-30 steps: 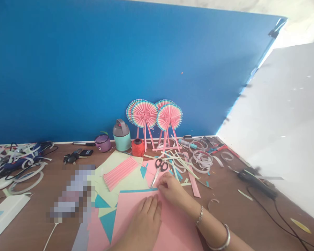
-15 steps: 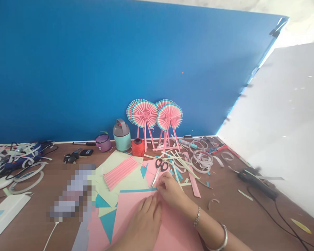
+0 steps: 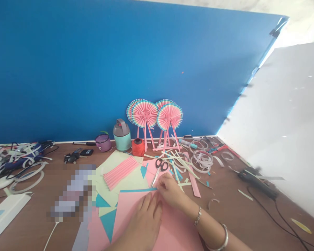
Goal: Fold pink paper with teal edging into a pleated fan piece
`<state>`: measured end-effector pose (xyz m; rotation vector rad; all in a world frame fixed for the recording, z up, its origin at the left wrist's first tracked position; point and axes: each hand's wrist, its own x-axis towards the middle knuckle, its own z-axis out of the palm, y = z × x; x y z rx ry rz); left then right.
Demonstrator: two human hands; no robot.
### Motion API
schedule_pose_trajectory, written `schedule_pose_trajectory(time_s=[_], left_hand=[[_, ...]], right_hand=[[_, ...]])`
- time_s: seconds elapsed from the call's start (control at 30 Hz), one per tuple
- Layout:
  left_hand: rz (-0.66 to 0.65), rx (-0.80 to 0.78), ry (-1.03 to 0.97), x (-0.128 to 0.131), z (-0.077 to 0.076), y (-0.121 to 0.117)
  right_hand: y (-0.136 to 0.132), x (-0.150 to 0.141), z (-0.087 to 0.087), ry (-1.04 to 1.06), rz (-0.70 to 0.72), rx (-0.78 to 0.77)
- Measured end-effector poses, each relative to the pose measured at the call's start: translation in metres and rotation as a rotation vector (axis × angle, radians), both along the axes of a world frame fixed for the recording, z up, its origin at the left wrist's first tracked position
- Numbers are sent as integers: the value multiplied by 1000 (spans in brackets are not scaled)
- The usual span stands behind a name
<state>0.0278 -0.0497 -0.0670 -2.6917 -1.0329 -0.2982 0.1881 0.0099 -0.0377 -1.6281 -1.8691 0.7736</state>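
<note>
A large pink paper sheet (image 3: 129, 216) lies in front of me, with a narrow blue paper strip (image 3: 136, 190) along its far edge. My left hand (image 3: 149, 216) rests flat on the sheet, fingers stretched forward. Curled together, the fingers of my right hand (image 3: 170, 188) pinch at the blue strip by the far edge; their tips are partly hidden. Just beyond that hand are scissors (image 3: 157, 172) with black handles, lying on pink paper. A pleated pink paper piece (image 3: 120, 172) sits on pale green sheets (image 3: 107, 195) to the left.
Several pink paper fans (image 3: 144, 114) on stands lean near the blue wall. Beside them stand a mint flask (image 3: 121, 137), a purple cup (image 3: 103, 143) and a red-wrapped item (image 3: 138, 147). Tape rolls (image 3: 202, 160) and paper scraps clutter the right; a glue gun (image 3: 258, 183) lies farther right.
Almost nothing differs. Both hands stay in place on the pink sheet, and the right wrist has shifted very slightly.
</note>
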Motion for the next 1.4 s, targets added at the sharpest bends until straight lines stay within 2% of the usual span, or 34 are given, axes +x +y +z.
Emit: schedule_pose_trajectory(time_s=[0.27, 0.47, 0.87, 1.1, 1.4], left_hand=[[18, -7, 29, 0, -2, 0], [24, -16, 13, -1, -4, 0], [49, -58, -40, -1, -3, -2], [57, 4, -87, -1, -1, -2], [31, -72, -73, -3, 4, 0]], right_hand=[[2, 5, 9, 112, 20, -46], [1, 3, 17, 64, 4, -63], [-2, -3, 13, -45, -33, 25], [-3, -4, 15, -103, -29, 6], [-3, -6, 9, -168, -20, 54]])
